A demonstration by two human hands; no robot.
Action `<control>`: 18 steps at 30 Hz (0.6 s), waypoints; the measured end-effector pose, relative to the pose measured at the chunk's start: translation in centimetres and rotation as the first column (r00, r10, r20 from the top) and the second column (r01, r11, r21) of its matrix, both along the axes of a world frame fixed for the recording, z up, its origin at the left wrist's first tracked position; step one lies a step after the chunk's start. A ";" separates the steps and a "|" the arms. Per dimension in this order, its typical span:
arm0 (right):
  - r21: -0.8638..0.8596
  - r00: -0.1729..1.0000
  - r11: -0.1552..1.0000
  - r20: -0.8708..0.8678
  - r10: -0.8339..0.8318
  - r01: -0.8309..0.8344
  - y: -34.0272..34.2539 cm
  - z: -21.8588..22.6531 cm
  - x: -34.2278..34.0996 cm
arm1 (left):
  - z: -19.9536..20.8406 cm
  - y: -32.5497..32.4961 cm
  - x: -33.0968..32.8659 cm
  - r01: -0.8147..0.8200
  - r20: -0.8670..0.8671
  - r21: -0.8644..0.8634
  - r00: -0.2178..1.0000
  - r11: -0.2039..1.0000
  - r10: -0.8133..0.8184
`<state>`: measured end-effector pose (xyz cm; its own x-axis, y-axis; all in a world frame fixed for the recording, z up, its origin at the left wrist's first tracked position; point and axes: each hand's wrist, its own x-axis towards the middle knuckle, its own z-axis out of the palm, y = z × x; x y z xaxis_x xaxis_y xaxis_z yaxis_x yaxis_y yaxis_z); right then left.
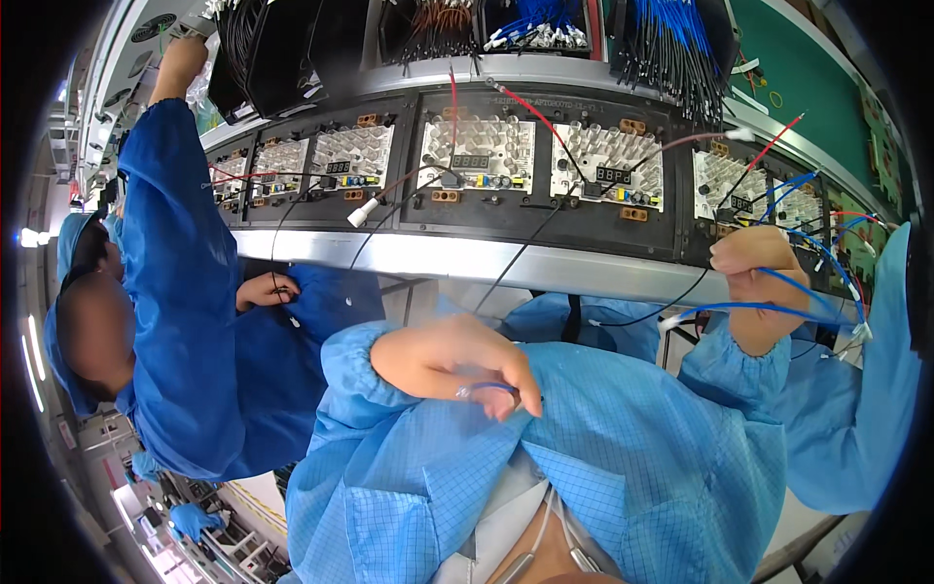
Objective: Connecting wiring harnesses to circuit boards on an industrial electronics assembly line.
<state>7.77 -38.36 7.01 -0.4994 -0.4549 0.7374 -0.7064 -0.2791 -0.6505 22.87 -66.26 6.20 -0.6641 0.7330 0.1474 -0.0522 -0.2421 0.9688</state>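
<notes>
My left hand (457,365) is held in front of my chest, slightly blurred, its fingers closed on a short blue wire (491,386) with a pale terminal at one end. At the front rail on the right, my right hand (764,273) is closed with curled fingers around blue wires (803,284). One long blue wire (730,307) crosses its wrist, with a white end hanging over the rail's near side. Beyond this hand lies a white circuit board (730,185) with clear round parts and a small display. A black wire (657,316) dangles beside the hand.
Similar circuit boards (608,165) sit in black fixtures (540,219) along a metal rail (438,251), trailing red and black wires. Behind are bins of blue wires (671,49) and brown wires (438,24). A co-worker's dark blue sleeve (180,214) reaches past on the left; another's light blue sleeve (856,389) is right.
</notes>
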 end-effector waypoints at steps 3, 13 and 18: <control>-0.151 0.978 0.989 0.207 0.026 0.006 -0.5 -0.8 0.7 | -0.5 0.4 0.7 -0.117 0.032 -0.053 0.992 0.992 0.119; 0.388 0.943 0.905 0.201 -0.267 0.173 -1.5 -1.6 -0.6 | -0.1 -2.6 2.0 -0.758 -0.474 0.058 0.551 0.649 0.686; 0.413 0.886 0.892 0.325 -0.331 0.182 -3.0 -4.0 -1.4 | 0.4 -1.9 -1.2 -0.985 -0.861 -0.136 0.171 0.107 0.479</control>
<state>6.33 -41.31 3.04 -0.8399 -0.4666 0.2771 -0.3988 0.1844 -0.8983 21.66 -68.14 6.56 -0.8317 -0.1116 0.5439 0.2554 0.7929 0.5532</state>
